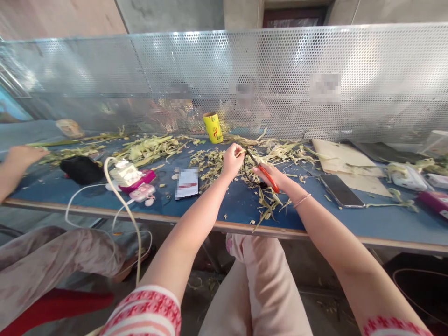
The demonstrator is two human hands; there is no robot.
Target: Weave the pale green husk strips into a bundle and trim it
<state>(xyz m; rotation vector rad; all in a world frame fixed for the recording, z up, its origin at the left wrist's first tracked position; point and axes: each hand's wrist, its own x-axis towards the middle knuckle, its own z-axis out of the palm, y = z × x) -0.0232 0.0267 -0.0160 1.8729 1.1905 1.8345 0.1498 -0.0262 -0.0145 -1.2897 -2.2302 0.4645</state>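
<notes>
The left grip (232, 163) was pinched together on a thin pale-yellow plant strip (242, 151), mostly hidden by fingers. The right grip (277, 174) was clamped on red-handled metal scissors (269, 177), mid-counter, blades beside the left fingertips; contact hard to tell. A thin dark loop (246, 173) just below was unclear. Another person's hand (26, 156), far left, was blurred, arm cut off by the frame. A magenta box (434, 203) was cut off at the right edge; a lit phone (188, 183) was partly pixelated.

The blue counter (217, 212), worn brown along its edge, carried dry pale-green plant scraps (213, 165), a yellow hollow cylinder (213, 127) and a black smartphone (342, 190). Behind stood a perforated silver metal panel (210, 60), blurred shapes showing in it, then a grey wall (175, 14).
</notes>
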